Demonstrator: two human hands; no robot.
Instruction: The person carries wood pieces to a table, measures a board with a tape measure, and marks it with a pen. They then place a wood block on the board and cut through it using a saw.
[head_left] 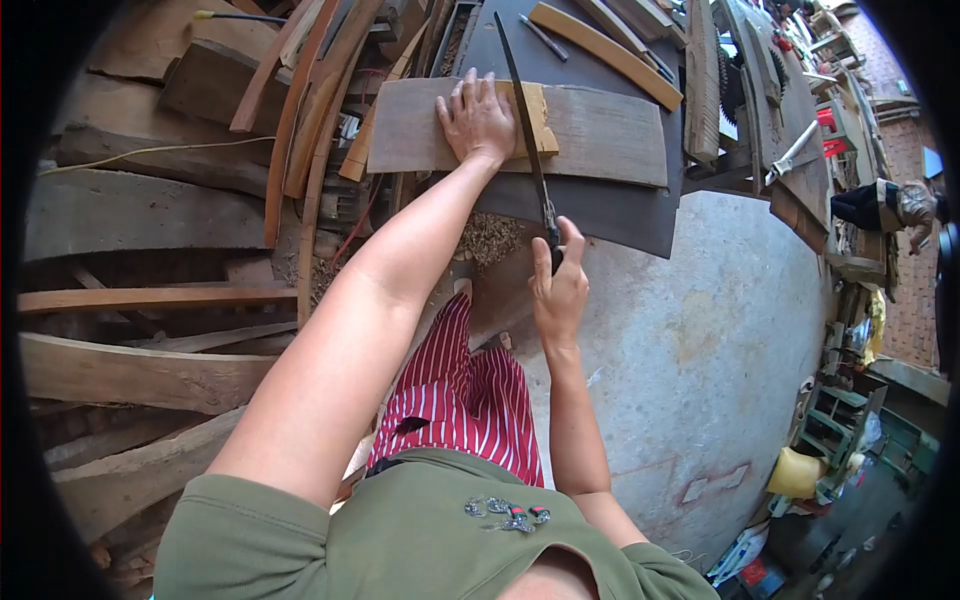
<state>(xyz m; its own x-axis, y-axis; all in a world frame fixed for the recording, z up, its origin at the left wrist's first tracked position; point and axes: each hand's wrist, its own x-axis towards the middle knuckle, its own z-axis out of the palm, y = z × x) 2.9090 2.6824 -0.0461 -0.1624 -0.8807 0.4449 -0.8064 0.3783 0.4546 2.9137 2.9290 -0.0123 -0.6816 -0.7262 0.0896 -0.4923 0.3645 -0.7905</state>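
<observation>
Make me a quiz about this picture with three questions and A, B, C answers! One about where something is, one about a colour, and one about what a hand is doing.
1. Where is the left hand?
A. In a pocket
B. Flat on the board
C. On the floor

2. What colours are the striped trousers?
A. Blue and yellow
B. All black
C. Red and white

3. What is the right hand doing?
A. Holding the saw by its handle
B. Hanging open and empty
C. Holding a hammer

Answers:
1 B: its palm and fingers lie spread on the grey board.
2 C: red and white stripes run down the legs.
3 A: its fingers are closed round the handle, and the blade reaches across the board.
</observation>
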